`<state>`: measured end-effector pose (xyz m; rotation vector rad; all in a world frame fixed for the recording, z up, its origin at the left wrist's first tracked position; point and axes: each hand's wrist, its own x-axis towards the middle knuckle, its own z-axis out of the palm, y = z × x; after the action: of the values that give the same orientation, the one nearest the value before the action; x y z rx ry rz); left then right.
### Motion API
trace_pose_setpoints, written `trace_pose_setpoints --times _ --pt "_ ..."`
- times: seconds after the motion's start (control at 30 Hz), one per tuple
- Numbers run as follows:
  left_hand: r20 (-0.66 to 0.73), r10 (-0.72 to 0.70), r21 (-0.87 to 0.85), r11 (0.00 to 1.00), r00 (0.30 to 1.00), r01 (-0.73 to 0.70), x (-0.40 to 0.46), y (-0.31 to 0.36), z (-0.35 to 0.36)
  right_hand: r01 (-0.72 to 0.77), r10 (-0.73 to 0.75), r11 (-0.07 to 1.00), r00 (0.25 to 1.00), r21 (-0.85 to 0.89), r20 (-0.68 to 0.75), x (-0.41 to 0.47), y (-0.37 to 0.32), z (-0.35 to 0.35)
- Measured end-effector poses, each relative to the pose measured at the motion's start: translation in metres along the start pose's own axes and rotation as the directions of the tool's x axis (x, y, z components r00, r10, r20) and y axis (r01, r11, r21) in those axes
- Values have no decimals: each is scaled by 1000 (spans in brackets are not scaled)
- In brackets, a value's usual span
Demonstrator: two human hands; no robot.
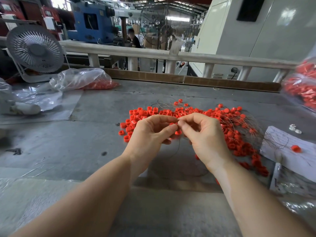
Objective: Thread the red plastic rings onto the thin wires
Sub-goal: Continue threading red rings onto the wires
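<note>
At frame centre the left hand [150, 130] pinches 1 small red plastic ring [171, 124], while the right hand [203, 132] pinches what looks like a thin metal wire [177, 147] at the ring. To do this well, I judge the wire tip should stay short and stiff beyond the grip. Behind lies a heap of red rings [188, 112], too many to count, on the grey bench [85, 142]; 2 bags hold more.
</note>
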<state>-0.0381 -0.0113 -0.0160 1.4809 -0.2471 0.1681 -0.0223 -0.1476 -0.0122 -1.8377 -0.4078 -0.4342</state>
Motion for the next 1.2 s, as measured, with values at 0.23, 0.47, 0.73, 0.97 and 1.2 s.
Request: trace_pose_setpoints --times 0.23,0.47,0.73,0.97,1.2 --pt "-35 -12 47 999 999 13 9 4 3 27 -29 997 999 -68 -17 4 1 1" --pt "-40 -103 20 994 994 104 25 9 9 4 -4 983 1000 -181 0 22 -12 -8" --pt "-124 -155 -72 987 980 146 32 -7 13 -148 138 978 988 -145 -74 31 2 1" --pt "-74 -147 -274 954 986 122 29 -14 7 -100 106 991 993 -92 52 17 15 6" --pt "-19 -115 -392 914 993 98 21 -11 6 -116 112 992 989 43 93 13 12 6"
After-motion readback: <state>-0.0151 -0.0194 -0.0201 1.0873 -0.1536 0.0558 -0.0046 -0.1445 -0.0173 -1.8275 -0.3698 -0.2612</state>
